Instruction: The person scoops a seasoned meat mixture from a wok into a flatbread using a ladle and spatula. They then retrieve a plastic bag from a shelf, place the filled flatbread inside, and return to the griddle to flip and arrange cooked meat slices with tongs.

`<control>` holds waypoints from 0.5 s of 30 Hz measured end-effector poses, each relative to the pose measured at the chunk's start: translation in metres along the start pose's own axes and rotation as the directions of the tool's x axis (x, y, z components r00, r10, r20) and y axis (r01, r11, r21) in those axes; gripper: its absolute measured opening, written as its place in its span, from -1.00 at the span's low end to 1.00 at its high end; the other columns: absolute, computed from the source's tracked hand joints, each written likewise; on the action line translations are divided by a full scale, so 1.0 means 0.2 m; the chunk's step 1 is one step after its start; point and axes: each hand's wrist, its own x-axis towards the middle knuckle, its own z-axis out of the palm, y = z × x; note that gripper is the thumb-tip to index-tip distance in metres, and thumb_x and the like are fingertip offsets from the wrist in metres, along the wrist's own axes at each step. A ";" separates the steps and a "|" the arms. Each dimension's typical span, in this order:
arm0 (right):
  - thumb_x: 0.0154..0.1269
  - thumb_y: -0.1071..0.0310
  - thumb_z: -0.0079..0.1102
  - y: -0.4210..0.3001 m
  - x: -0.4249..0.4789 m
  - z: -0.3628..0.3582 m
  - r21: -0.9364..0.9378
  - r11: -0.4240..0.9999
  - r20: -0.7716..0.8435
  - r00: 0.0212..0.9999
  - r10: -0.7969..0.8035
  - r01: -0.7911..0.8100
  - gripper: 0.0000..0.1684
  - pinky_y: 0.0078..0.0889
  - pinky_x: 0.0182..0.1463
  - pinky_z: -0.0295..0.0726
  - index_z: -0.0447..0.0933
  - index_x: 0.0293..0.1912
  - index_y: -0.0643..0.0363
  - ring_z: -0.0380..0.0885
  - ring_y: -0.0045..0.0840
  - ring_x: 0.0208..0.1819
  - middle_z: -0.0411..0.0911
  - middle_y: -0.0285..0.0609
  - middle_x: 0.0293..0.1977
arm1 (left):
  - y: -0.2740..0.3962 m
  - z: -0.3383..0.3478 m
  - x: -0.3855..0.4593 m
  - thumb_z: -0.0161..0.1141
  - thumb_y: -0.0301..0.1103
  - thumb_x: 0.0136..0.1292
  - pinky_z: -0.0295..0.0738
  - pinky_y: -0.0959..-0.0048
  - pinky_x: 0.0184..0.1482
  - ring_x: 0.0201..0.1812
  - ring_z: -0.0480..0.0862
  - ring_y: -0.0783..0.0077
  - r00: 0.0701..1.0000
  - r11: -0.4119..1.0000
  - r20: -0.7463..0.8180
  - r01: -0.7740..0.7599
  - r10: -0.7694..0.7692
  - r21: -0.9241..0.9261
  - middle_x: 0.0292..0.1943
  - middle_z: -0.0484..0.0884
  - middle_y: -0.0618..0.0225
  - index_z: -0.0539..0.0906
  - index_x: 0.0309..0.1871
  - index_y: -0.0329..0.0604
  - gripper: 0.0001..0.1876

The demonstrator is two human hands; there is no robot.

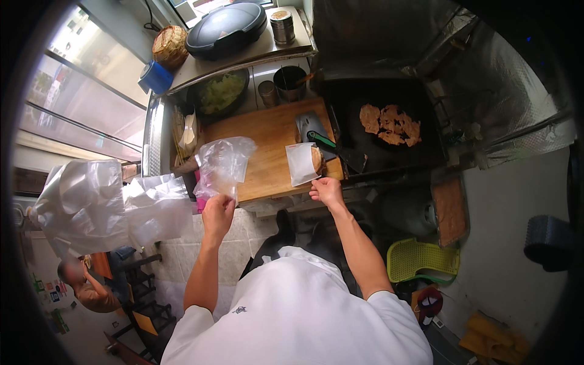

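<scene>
My left hand (pixel 219 214) pinches the edge of a clear plastic bag (pixel 223 159) that lies over the left end of a wooden cutting board (pixel 269 121). At the board's front right, a filled flatbread (pixel 317 159) pokes out of a white paper sleeve (pixel 301 165). My right hand (pixel 326 189) has its fingertips together at the sleeve's lower corner; whether they grip it is hard to tell. Behind the sleeve rest a cleaver-like metal blade (pixel 309 124) and a green-handled scraper (pixel 321 139), whose blade reaches over the griddle.
Flat pieces of meat (pixel 390 124) lie on the black griddle (pixel 346 100) at right. A bowl of shredded greens (pixel 222 93) and a dark pot (pixel 289 82) stand behind the board. Plastic bags (pixel 86 205) hang at left. A person (pixel 93 289) sits at lower left.
</scene>
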 end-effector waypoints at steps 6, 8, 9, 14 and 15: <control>0.44 0.41 0.15 0.01 0.09 0.09 0.145 0.984 -0.072 0.993 -0.095 0.105 -0.81 -0.46 -0.37 0.74 0.46 -0.34 0.26 0.71 -0.45 -0.39 0.62 -0.12 -0.38 | 0.10 0.02 0.20 0.31 -0.29 0.36 0.55 0.48 -0.34 -0.42 0.65 0.59 0.993 0.951 0.003 0.114 -0.118 -0.287 -0.45 0.70 0.36 0.68 -0.26 -0.34 -0.77; 0.38 0.50 0.09 0.01 0.08 0.12 0.169 0.946 -0.095 0.960 -0.264 0.277 -0.83 -0.45 -0.34 0.76 0.42 -0.39 0.24 0.65 -0.55 -0.40 0.55 -0.23 -0.41 | 0.08 0.07 0.25 0.29 -0.29 0.38 0.53 0.54 -0.38 -0.43 0.64 0.62 0.988 0.884 0.011 0.143 -0.154 -0.446 -0.45 0.69 0.40 0.68 -0.26 -0.30 -0.78; 0.37 0.50 0.09 0.01 0.08 0.12 0.154 0.933 -0.091 0.945 -0.314 0.325 -0.83 -0.45 -0.33 0.76 0.41 -0.40 0.24 0.62 -0.58 -0.42 0.54 -0.25 -0.42 | 0.10 0.06 0.28 0.28 -0.28 0.40 0.52 0.57 -0.41 -0.44 0.63 0.63 0.985 0.840 0.020 0.157 -0.172 -0.519 -0.45 0.68 0.43 0.67 -0.25 -0.29 -0.78; 0.33 0.54 0.11 -0.07 -0.04 0.10 -0.004 0.858 -0.087 0.855 -0.512 0.514 -0.83 -0.48 -0.30 0.73 0.43 -0.43 0.27 0.54 -0.72 -0.44 0.51 -0.32 -0.48 | 0.17 0.13 0.33 0.27 -0.29 0.43 0.49 0.64 -0.43 -0.47 0.58 0.68 0.975 0.682 0.044 0.184 -0.217 -0.708 -0.46 0.64 0.49 0.66 -0.25 -0.21 -0.81; 0.33 0.55 0.11 -0.09 -0.08 0.08 -0.039 0.840 -0.085 0.836 -0.542 0.541 -0.83 -0.50 -0.30 0.72 0.44 -0.43 0.28 0.55 -0.72 -0.43 0.52 -0.32 -0.48 | 0.20 0.15 0.34 0.27 -0.29 0.43 0.49 0.62 -0.42 -0.46 0.58 0.69 0.986 0.713 0.000 0.122 -0.168 -0.690 -0.45 0.64 0.48 0.66 -0.25 -0.22 -0.82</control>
